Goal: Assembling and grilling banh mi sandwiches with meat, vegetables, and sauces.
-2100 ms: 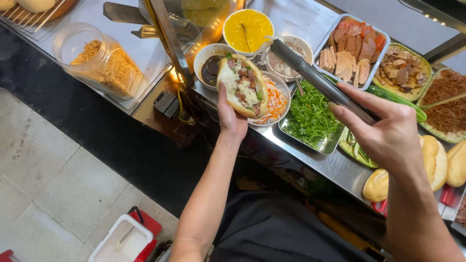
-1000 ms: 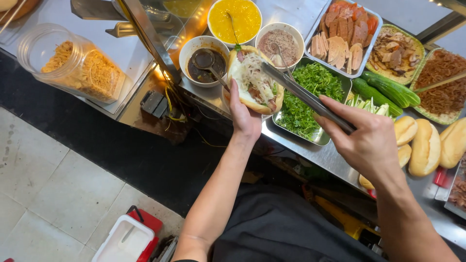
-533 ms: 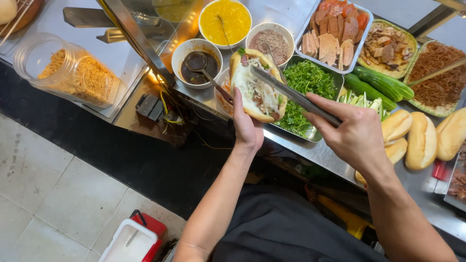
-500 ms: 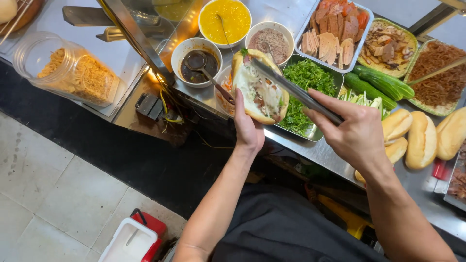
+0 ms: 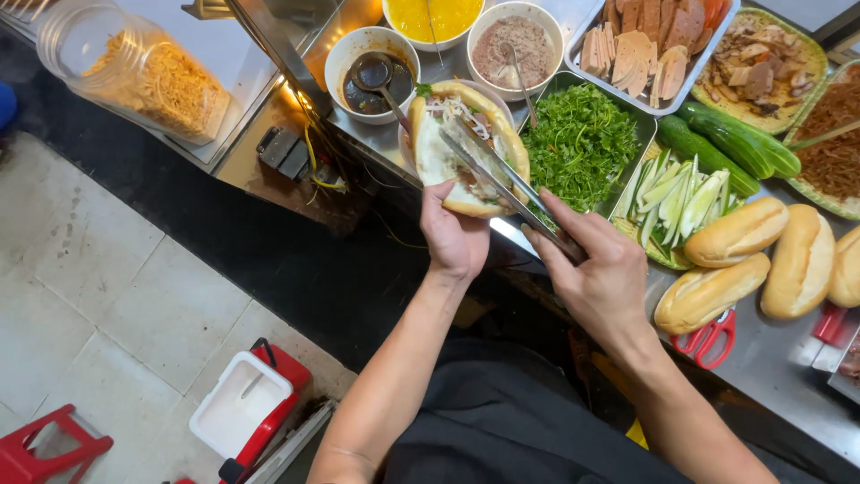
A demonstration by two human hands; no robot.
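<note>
Since the earlier frames, tongs (image 5: 502,184) have swung from over the herb tray down into the split sandwich (image 5: 461,148), and the sandwich has dropped from beside the bowls to upper centre of frame, nearer the body. Left hand (image 5: 455,237) cups the roll from below, fingers curled around the crust, keeping the cut side up and open so filling stays in. Right hand (image 5: 596,273), centre right, squeezes the tong arms almost together, tips buried in the filling; whether they grip anything is probably not resolvable. Dark sauce bowl (image 5: 372,61) with a spoon sits just upper left of the sandwich, green herb tray (image 5: 582,139) just right, both within easy reach. Plain rolls (image 5: 739,260) wait at right.
</note>
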